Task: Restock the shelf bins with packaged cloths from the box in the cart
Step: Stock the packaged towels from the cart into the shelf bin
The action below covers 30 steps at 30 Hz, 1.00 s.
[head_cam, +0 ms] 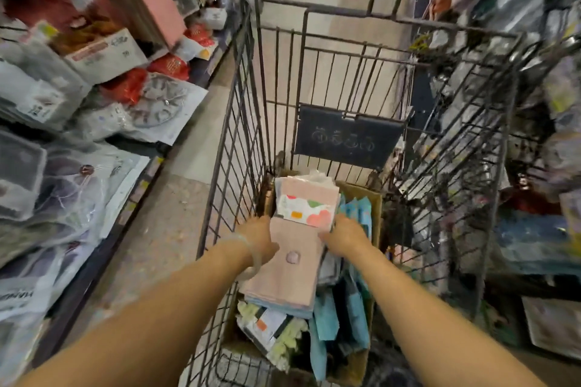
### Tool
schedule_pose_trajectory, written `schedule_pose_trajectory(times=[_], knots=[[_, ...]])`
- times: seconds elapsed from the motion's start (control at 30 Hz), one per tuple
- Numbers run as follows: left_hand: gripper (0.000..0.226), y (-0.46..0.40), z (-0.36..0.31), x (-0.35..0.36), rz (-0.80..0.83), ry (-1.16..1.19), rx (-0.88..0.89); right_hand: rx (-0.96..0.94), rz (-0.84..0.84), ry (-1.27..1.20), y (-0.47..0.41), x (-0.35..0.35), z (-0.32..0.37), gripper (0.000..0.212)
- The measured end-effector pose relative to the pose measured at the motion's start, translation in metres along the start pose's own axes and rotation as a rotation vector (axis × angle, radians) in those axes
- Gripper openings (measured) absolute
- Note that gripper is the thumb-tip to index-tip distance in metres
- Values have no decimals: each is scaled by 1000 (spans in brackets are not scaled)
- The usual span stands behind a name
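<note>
Down in the wire cart (pixel 239 122), both hands are on a stack of pink packaged cloths (pixel 294 261). The left hand (pixel 259 237) has taken the stack's left edge, fingers tucked under or around it and mostly hidden, so it looks like a grip though the fingertips cannot be seen. A pale bangle (pixel 251 256) sits on that wrist. The right hand (pixel 344 237) meets the stack's right edge, its fingers curled down along the side and against the packs there; how tightly it holds is hard to judge through the blur. Both forearms reach forward and down from the near edge, converging over the cart.

The pink stack lies on top of a cardboard box (pixel 372 201) that fills the cart's floor. The top pack carries a white label with coloured shapes (pixel 306 207). Beside it in the box stand blue packs (pixel 358 308), and nearer lies a white and green pack (pixel 276 333).

To the left, shelf bins (pixel 63 166) hold bagged goods, well apart from the hands.
</note>
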<state>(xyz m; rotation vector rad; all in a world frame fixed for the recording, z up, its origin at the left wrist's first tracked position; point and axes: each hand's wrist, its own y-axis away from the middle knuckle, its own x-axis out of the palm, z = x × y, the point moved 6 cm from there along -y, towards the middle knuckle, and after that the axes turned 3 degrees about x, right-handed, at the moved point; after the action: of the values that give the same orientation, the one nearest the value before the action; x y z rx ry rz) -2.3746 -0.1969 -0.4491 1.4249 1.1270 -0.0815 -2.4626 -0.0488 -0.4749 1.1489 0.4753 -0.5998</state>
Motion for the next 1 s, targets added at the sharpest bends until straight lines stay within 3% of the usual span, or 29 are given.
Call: schedule_pose_trajectory(times=[0.23,0.5,0.63,0.77,0.9,1.0], knots=[[37,-33,1,10,14,179,-17,201,-133,-240,-40,14,-18,53],[51,-31,6,27,118,372,-57,277,-237,-350,-41,21,-16,37],[57,-25,6,27,143,422,-42,223,-176,-461,-40,21,-7,26],[43,-21,10,17,39,547,-61,205,-79,-787,-22,7,0,6],[47,-13,17,-4,-92,822,-110,97,121,-1040,5,-5,4,16],[19,-6,16,-13,-65,1070,-65,40,220,-1111,17,-9,7,22]])
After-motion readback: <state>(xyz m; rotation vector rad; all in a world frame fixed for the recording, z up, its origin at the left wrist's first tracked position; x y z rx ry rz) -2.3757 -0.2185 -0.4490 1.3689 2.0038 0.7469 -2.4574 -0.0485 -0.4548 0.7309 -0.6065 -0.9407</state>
